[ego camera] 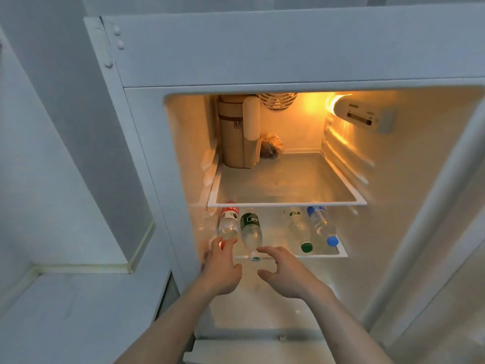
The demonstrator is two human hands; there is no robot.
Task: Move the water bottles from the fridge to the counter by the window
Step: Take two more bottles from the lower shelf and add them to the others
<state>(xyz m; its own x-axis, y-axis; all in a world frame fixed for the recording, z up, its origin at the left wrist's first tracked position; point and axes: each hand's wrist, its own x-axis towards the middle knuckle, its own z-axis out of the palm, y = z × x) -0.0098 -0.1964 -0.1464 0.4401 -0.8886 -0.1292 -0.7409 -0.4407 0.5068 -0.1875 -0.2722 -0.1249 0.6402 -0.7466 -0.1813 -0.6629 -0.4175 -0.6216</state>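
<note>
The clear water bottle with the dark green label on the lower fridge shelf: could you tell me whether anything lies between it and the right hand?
Nothing visible does. The clear water bottle with the dark green label lies cap-forward at the front of the lower glass shelf, and the right hand hangs open just before its cap. The left hand reaches for the neighbouring red-capped bottle.

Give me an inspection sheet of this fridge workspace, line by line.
Surface: lower glass shelf inside the open, lit fridge.
Job's things: four bottles lie on it, caps forward: red-label bottle, dark-green-label bottle, green-cap bottle, blue-cap bottle.
Clutter: on the upper shelf, a tan zipped case and a small bag.
Grippers: left hand at the red-label bottle's cap; right hand open, holding nothing.
Cables: nothing seen.
Surroundings: white ledge to the left.
</note>
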